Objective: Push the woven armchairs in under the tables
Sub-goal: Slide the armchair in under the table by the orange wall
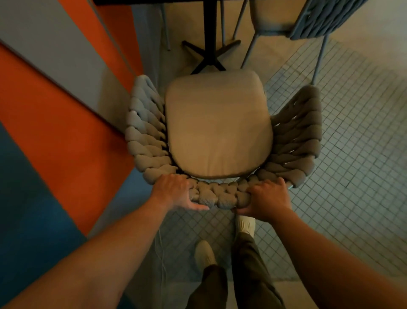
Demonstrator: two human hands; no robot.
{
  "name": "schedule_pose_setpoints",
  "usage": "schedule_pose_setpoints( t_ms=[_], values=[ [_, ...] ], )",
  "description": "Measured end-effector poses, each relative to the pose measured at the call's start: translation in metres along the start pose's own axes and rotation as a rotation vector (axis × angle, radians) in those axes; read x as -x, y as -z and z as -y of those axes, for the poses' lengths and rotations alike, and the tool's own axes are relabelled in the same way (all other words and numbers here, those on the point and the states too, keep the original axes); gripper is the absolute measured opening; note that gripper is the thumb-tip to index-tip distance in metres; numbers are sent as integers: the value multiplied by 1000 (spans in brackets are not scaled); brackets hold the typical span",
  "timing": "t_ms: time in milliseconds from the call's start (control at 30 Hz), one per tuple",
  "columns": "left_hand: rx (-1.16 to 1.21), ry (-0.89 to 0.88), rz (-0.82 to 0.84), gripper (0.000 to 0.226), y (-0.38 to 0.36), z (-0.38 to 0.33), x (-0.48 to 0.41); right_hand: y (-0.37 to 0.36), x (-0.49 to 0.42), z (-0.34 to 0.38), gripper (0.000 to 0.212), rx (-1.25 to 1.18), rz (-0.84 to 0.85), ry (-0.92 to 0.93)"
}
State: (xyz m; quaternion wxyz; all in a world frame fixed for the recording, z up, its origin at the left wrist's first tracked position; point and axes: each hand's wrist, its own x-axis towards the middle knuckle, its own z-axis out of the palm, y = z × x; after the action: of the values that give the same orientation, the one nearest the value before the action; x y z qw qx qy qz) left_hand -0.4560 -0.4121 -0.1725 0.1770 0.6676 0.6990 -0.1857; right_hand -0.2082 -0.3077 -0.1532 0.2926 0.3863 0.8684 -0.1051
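Observation:
A woven armchair (145,136) with thick grey braided rope sides and a beige seat cushion (218,125) stands right below me, seen from above. My left hand (176,191) grips the top of its backrest on the left. My right hand (267,199) grips the same backrest on the right. Ahead of the chair stands a table with a black post and cross-shaped foot (209,55); only a dark strip of its top (154,2) shows at the upper edge. The cushion's front edge lies just short of the foot.
A second woven armchair (319,19) with thin metal legs stands at the far right of the table. An orange, grey and blue wall (55,132) runs close along the left. The floor (352,176) has small square tiles. My feet (204,253) are behind the chair.

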Motion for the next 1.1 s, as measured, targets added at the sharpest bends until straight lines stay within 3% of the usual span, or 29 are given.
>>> schedule_pose_setpoints(
  t_ms=[200, 333, 500, 667, 967, 1100],
  values=[
    [-6, -32, 0, 126, 6, 3, -11, 4, -10, -6, 82, 37, -24, 15],
    [4, -12, -26, 128, 26, 23, -68, 34, -65, -33, 83, 53, -52, 20],
    [-26, -46, -48, 110, 43, 36, -76, 41, -71, -28, 74, 28, -64, 16],
    [-16, -36, -118, 136, 56, 59, -103, 61, -101, -31, 74, 19, -121, 29],
    [35, 35, -166, 134, 80, 86, -157, 96, -168, -56, 82, -6, -175, 36],
    [12, 10, -200, 121, 87, 102, -166, 103, -181, -52, 82, -23, -187, 33]
  ],
)
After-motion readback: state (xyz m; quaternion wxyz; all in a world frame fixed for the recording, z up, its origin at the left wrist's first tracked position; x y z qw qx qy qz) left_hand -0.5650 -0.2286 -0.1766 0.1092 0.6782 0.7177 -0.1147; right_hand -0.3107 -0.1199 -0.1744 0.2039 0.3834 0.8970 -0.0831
